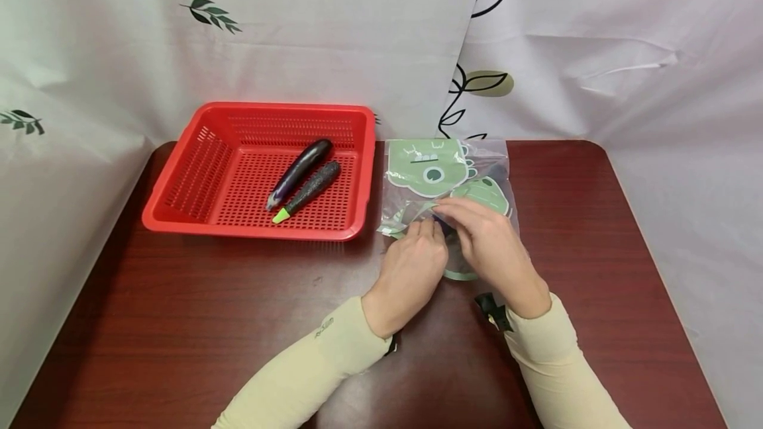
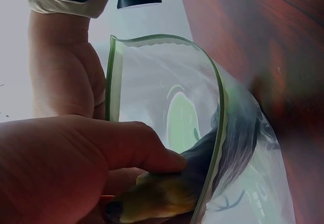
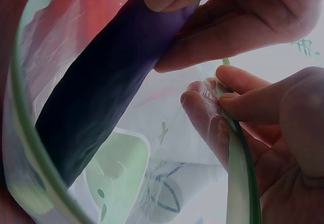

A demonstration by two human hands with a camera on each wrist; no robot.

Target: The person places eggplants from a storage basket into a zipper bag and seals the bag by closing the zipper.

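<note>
My left hand grips an eggplant near its stem end, with the thumb along its side. The eggplant's dark purple body reaches down through the mouth of a clear zip bag with green cartoon prints. My right hand pinches the bag's green zip edge between thumb and fingers, and the mouth gapes wide in both wrist views. In the head view the bag lies on the table, and the hands mostly hide the eggplant.
Left of the bag stands a red perforated basket. Inside it lie a glossy eggplant and a dark speckled vegetable with a bright green tip. White patterned sheeting surrounds the dark red wooden table.
</note>
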